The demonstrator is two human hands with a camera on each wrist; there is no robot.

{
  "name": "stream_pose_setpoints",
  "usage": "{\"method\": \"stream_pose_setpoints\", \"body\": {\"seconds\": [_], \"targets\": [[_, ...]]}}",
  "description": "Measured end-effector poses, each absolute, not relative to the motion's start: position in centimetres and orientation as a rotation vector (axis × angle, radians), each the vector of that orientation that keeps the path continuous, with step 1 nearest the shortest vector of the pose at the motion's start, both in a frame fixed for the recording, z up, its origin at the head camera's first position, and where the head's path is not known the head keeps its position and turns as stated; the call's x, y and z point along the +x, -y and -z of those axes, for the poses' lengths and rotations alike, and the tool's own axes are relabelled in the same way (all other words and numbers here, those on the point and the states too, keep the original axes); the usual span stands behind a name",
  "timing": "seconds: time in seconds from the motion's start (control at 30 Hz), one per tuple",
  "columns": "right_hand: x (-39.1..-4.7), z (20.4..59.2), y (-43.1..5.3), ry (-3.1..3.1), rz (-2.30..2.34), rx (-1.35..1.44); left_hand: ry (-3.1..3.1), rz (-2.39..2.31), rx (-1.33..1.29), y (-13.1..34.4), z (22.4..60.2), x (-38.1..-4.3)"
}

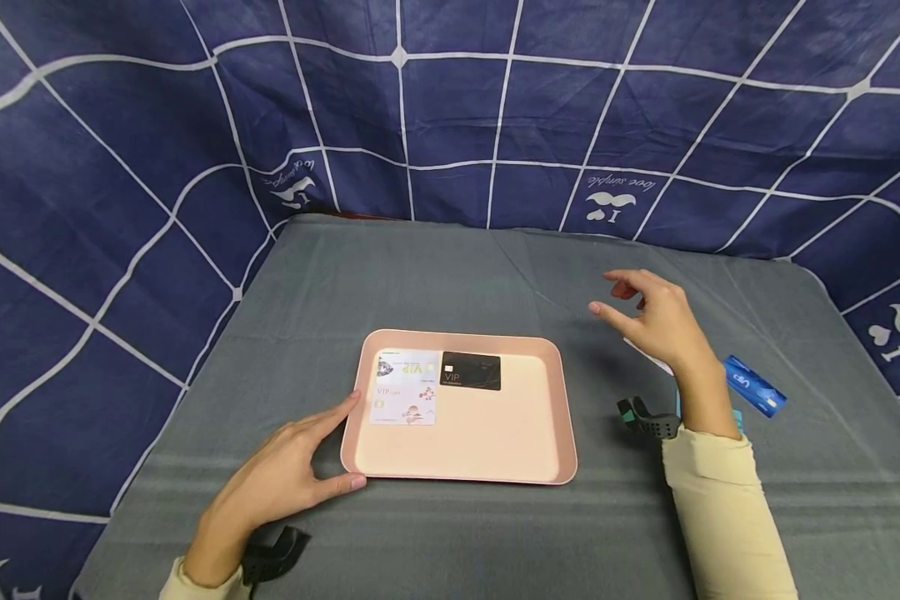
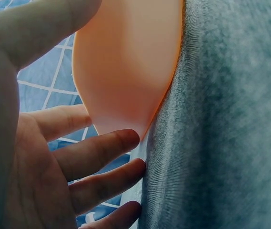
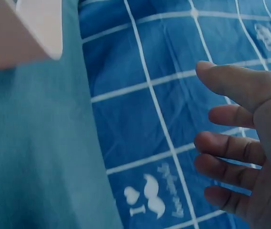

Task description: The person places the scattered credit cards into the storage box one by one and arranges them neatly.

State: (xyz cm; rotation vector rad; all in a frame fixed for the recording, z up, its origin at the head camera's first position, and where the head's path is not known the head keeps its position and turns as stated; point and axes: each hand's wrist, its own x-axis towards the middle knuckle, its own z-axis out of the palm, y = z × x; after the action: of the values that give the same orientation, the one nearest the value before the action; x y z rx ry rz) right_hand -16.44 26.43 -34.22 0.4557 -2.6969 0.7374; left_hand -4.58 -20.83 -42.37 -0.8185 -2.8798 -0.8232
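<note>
A pink tray [image 1: 487, 450] lies on the grey cloth. My left hand [image 1: 285, 467] touches its left side, thumb at the near corner and index finger higher up, fingers fairly straight. At the tray's upper left sit pale printed cards [image 1: 401, 407], their separate edges hard to make out. Beside them lies a black VIP card [image 1: 480, 371]. My right hand [image 1: 648, 317] hovers right of the tray, fingers loosely bent, holding nothing; the right wrist view shows the same hand [image 3: 235, 152] with bare fingertips. A blue card [image 1: 753, 386] rests right of the right forearm.
Partly hidden under the right arm are a white-edged item [image 1: 652, 357] and a bit of teal [image 1: 737, 419]. Dark wrist mounts [image 1: 648, 421] stick out at both wrists. A navy checked curtain [image 1: 450, 108] hangs around the grey-covered table [image 1: 435, 267].
</note>
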Motion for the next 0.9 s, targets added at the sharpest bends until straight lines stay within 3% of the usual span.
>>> {"method": "stream_pose_setpoints", "body": {"seconds": [0.47, 0.9], "targets": [[-17.5, 36.9, -32.0, 2.861, -0.774, 0.170, 2.870, 0.809, -0.836, 20.8, 42.4, -4.5], [-17.4, 39.2, -35.4, 2.934, -0.801, 0.067, 2.876, 0.813, -0.828, 20.8, 42.4, -4.6]]}}
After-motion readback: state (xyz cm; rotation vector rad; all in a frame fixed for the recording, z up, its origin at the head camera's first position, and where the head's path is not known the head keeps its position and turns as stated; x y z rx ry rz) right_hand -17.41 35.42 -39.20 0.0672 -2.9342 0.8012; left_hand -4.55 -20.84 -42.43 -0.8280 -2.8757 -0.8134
